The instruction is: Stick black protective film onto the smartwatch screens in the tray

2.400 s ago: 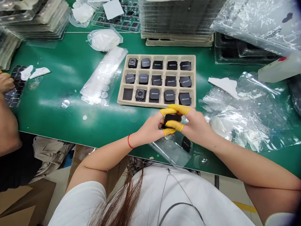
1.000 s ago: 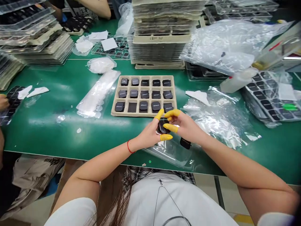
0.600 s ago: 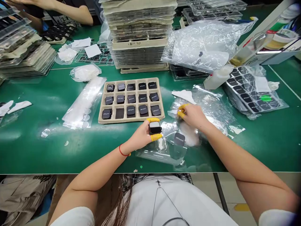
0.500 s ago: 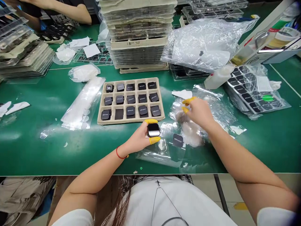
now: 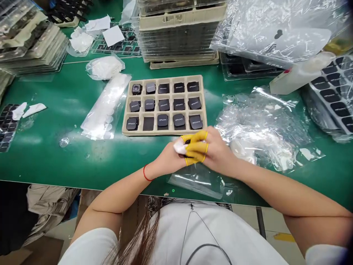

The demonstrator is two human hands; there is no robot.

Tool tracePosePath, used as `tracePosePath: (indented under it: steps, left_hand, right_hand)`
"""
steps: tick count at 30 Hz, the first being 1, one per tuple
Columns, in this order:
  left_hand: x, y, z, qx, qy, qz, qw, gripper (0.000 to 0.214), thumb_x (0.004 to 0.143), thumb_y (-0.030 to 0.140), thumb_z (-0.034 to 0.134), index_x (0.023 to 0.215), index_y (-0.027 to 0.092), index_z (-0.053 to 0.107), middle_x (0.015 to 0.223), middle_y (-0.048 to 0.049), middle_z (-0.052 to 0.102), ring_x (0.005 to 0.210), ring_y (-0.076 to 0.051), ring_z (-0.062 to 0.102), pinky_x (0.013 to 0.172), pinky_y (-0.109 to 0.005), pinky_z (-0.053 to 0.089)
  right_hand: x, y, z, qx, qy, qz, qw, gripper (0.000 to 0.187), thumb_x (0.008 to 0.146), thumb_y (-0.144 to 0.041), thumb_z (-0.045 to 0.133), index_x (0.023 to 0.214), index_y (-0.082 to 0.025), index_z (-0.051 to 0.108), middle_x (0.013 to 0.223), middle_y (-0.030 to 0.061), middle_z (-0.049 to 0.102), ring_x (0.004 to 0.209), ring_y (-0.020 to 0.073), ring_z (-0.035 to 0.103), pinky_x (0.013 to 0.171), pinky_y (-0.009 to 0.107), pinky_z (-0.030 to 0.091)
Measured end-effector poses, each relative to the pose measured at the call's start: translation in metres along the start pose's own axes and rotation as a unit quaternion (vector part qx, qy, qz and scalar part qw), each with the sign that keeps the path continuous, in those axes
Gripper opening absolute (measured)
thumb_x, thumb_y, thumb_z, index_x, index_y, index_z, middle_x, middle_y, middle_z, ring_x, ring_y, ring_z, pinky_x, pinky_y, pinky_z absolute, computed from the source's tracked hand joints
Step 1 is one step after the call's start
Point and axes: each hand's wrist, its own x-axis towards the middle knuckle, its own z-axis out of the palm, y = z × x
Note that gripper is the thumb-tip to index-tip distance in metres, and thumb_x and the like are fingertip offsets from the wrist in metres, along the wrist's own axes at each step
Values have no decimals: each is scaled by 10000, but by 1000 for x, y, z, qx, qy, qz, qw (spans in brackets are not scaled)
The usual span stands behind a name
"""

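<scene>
Head cam: L hand (image 5: pixel 169 158) & R hand (image 5: pixel 217 151) clenched close, yellow finger cots (image 5: pixel 195 148) pinching white wipe (image 5: pixel 179 148) on dark item (image 5: pixel 188 141).

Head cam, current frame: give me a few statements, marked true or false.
The beige moulded-pulp tray has three rows of five compartments. True.
The red string bracelet is on the right wrist. False: it is on the left wrist.
Yellow rubber finger cots cover fingers of the right hand. True.
The clear plastic sleeve of white round discs lies right of the tray. False: it lies left of the tray.
The left hand touches nothing. False: a white soft wad sits against its fingers.
</scene>
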Motion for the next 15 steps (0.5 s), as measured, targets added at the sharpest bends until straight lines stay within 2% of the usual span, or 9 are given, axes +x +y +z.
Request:
tracePosePath:
  steps: [3, 6, 7, 9, 10, 12, 14, 15]
  left_hand:
    - [-1, -1, -1, 0, -7, 14, 1000, 557, 755, 326, 771, 1255, 194, 566, 1144, -70, 697, 937, -181, 665, 827, -282, 534]
    - [-2, 0, 2, 6, -16, 17, 1000, 520, 731, 309, 787, 1204, 198, 603, 1058, -54, 710, 903, -179, 670, 801, -278, 539]
    - [-2, 1, 2, -9, -12, 3, 1000, 526, 727, 314, 791, 1205, 201, 602, 1008, -44, 709, 865, -171, 670, 766, -272, 542]
    - [-4, 6, 1, -47, 30, -13, 998, 561, 716, 330, 806, 1220, 212, 591, 964, -28, 697, 824, -157, 674, 735, -264, 549]
    - [-4, 10, 0, -62, 59, -8, 996, 581, 707, 330, 817, 1228, 221, 586, 973, -25, 694, 832, -157, 682, 753, -270, 556]
    - [-5, 16, -7, -91, 106, 13, 990, 602, 688, 314, 838, 1228, 232, 583, 999, -25, 698, 868, -166, 705, 825, -295, 568]
    - [-5, 20, -14, -147, 111, 17, 983, 626, 679, 303, 850, 1235, 236, 571, 1014, -30, 715, 891, -180, 724, 876, -326, 575]
    - [-4, 20, -18, -184, 98, 6, 978, 633, 683, 305, 850, 1244, 238, 565, 1028, -36, 725, 908, -187, 730, 890, -337, 577]
  right_hand:
    - [-1, -1, 12, -24, 19, 10, 999, 224, 982, -314, 539, 880, -268, 733, 835, 50, 650, 783, 199, 529, 736, 375, 391]
    - [0, 9, 9, -39, 21, 2, 999, 241, 984, -296, 523, 846, -263, 718, 792, 40, 656, 757, 196, 547, 720, 369, 404]
    - [1, 15, 4, -51, 35, 32, 998, 229, 981, -304, 521, 870, -254, 715, 813, 49, 666, 785, 209, 564, 742, 379, 419]
    - [1, 29, -10, -60, 53, 137, 987, 214, 966, -355, 536, 999, -232, 708, 946, 82, 692, 913, 252, 597, 826, 422, 451]
    - [1, 35, -19, -45, 40, 192, 980, 262, 949, -397, 554, 1084, -222, 694, 1031, 97, 695, 981, 275, 602, 863, 446, 463]
    - [-2, 45, -39, 35, -52, 265, 962, 418, 900, -489, 603, 1222, -227, 653, 1130, 99, 690, 1036, 293, 619, 874, 459, 498]
    - [-6, 47, -55, 126, -160, 280, 938, 459, 864, -544, 635, 1225, -262, 662, 1089, 70, 709, 960, 274, 658, 805, 424, 537]
    - [-7, 45, -60, 148, -186, 273, 932, 429, 863, -545, 639, 1199, -282, 678, 1042, 54, 718, 901, 259, 670, 762, 404, 544]
